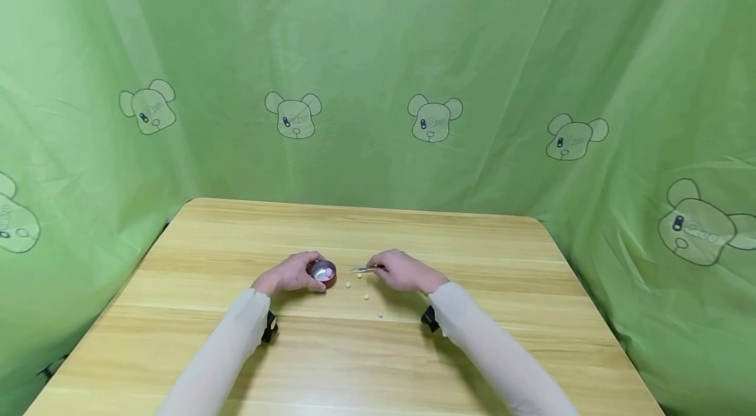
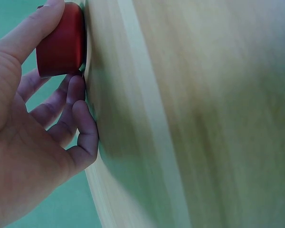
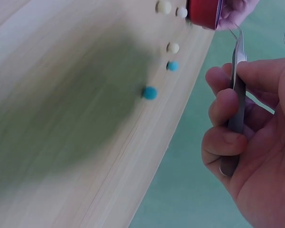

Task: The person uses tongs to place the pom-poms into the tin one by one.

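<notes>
Beads (image 3: 150,92), tiny, round and probably quick to roll, lay loose on the table (image 1: 472,337) just beside the red cup (image 1: 323,273); they looked best nipped across the middle. The right hand (image 1: 403,270) pinched tweezers (image 3: 237,102), wrist low. The left hand (image 1: 291,273) curled round the cup.

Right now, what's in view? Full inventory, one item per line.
table: one, light wood, centre of the scene.
small cup: one, red outside, metallic inside, on the table, held by the left hand.
tweezers: one pair, metal, tips pointing toward the cup.
beads: several, cream and blue, loose on the table near the cup.
backdrop: green cloth with bear prints, behind and beside the table.
left hand: fingers round the cup.
right hand: fingers pinching the tweezers.
</notes>
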### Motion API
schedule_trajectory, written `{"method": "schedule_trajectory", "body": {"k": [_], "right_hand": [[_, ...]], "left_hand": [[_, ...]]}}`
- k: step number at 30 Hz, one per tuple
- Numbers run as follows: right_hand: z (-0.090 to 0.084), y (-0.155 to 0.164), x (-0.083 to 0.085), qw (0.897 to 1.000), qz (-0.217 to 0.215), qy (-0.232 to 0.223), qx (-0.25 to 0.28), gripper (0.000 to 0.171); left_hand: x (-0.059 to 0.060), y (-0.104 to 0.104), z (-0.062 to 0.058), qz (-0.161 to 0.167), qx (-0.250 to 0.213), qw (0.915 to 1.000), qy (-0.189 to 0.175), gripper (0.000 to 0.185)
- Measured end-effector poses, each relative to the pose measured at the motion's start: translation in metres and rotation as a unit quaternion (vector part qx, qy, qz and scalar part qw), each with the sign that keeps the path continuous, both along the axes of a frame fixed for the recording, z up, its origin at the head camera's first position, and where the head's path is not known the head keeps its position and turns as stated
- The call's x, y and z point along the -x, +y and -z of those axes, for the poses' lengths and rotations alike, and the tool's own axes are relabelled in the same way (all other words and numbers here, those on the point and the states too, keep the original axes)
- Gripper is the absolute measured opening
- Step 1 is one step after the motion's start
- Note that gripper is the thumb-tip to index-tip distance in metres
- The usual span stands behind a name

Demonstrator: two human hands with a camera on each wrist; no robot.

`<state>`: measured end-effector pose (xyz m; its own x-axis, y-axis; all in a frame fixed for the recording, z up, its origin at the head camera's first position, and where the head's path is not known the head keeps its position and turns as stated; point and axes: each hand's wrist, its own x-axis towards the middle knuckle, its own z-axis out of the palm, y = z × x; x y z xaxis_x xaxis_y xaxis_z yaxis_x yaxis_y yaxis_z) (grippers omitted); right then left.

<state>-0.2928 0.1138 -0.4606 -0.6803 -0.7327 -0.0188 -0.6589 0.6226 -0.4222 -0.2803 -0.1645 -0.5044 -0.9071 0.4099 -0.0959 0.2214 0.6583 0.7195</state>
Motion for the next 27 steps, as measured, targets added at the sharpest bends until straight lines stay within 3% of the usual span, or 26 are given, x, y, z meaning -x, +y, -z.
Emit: {"method": "schedule_trajectory", "body": {"k": [18,27], "right_hand": [[0.002,0.039,-0.016,1.0,-0.003,0.028,0.007,0.018],[0.001,0.055,-0.026,1.0,-0.01,0.017,0.006,0.018]], "left_hand": [[-0.001,0.001,0.0,0.0,-0.006,1.0,-0.006,0.052],[-0.001,0.0,-0.002,-0.004,-0.01,0.9999,-0.012,0.051]]}}
